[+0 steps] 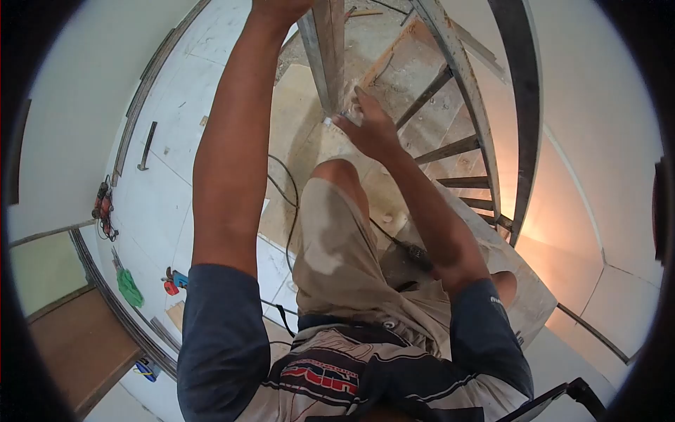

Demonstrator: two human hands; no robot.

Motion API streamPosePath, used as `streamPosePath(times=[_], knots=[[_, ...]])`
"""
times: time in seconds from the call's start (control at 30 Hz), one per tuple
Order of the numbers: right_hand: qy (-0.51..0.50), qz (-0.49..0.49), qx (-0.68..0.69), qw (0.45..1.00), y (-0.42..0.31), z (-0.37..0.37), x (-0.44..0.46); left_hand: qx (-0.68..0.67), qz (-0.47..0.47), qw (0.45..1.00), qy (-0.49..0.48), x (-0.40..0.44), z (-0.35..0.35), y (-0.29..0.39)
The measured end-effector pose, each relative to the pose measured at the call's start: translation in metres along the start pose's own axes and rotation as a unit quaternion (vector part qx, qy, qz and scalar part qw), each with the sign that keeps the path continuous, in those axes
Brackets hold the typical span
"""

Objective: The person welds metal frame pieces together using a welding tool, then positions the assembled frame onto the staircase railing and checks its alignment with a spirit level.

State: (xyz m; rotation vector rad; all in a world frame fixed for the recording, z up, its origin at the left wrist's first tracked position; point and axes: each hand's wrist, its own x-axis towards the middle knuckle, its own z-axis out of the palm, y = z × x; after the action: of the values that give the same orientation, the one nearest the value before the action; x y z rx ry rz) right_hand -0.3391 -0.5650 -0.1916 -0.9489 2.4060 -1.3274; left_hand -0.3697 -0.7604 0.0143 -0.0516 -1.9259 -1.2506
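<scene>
A metal post (pixel 328 60) stands upright in front of me, its foot on the dusty board landing (pixel 285 116). My left hand (pixel 280 7) is raised to the post's upper part and cut by the top edge, so its fingers are hidden. Low down, close to the post's foot, my right hand (pixel 373 130) has its thumb and fingers apart. A small white piece (pixel 328 121) lies by the thumb tip; I cannot make out what it is. To the right of this hand curves a metal stair railing (pixel 464 91) with several bars.
A dark power tool (pixel 416 254) lies beside my leg, with a black cable (pixel 292 204) on my other side. On the white floor are an L-shaped metal bar (pixel 148 146), a red corded tool (pixel 103 207), a green bag (pixel 129 287) and a red-and-blue tool (pixel 174 281).
</scene>
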Motion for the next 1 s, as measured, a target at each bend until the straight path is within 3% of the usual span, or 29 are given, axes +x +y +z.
streamPosePath(times=[0.03,0.07,0.1,0.17,0.23,0.27,0.33,0.43,0.47,0.7,0.77,0.8,0.83,0.87,1.0], knots=[[0.036,-0.017,-0.045,0.998,0.010,0.021,0.013,0.000,0.002,1.000,-0.005,0.003,-0.002,-0.007],[0.073,-0.032,-0.091,0.993,0.015,0.039,0.021,0.180,0.207,0.962,0.000,0.007,-0.005,-0.016],[0.080,-0.031,-0.090,0.992,0.012,0.055,0.026,0.343,0.398,0.850,0.009,0.011,-0.006,-0.022],[0.088,0.053,-0.102,0.990,0.002,0.081,0.038,0.330,0.384,0.862,-0.011,0.008,-0.008,-0.019],[0.136,0.084,-0.091,0.983,-0.005,0.107,0.044,0.469,0.459,0.753,0.043,0.007,-0.009,-0.023],[0.170,0.114,-0.079,0.976,-0.008,0.116,0.046,0.463,0.464,0.754,0.042,0.006,-0.010,-0.024],[0.181,0.145,-0.052,0.971,-0.012,0.125,0.051,0.439,0.337,0.833,-0.009,0.002,-0.012,-0.029],[0.201,0.175,-0.020,0.964,-0.012,0.127,0.054,0.336,0.336,0.880,0.005,0.009,-0.010,-0.050],[0.212,0.174,-0.014,0.961,-0.012,0.126,0.056,0.438,0.350,0.828,-0.001,0.003,-0.014,-0.032],[0.240,0.173,-0.002,0.955,-0.015,0.126,0.058,0.440,0.337,0.832,-0.007,0.002,-0.011,-0.032],[0.245,0.177,-0.005,0.953,-0.017,0.126,0.059,0.313,0.249,0.916,-0.016,0.004,-0.008,-0.039],[0.249,0.182,-0.008,0.951,-0.019,0.126,0.060,0.314,0.250,0.916,-0.015,0.004,-0.008,-0.038],[0.250,0.180,-0.008,0.951,-0.020,0.126,0.060,0.152,0.152,0.977,0.005,0.003,-0.007,-0.038],[0.242,0.190,0.003,0.951,-0.020,0.126,0.060,-0.016,0.047,0.998,0.024,0.002,-0.006,-0.034],[0.264,0.188,0.008,0.946,-0.020,0.130,0.062,-0.060,0.022,0.997,0.035,0.003,-0.004,-0.028]])
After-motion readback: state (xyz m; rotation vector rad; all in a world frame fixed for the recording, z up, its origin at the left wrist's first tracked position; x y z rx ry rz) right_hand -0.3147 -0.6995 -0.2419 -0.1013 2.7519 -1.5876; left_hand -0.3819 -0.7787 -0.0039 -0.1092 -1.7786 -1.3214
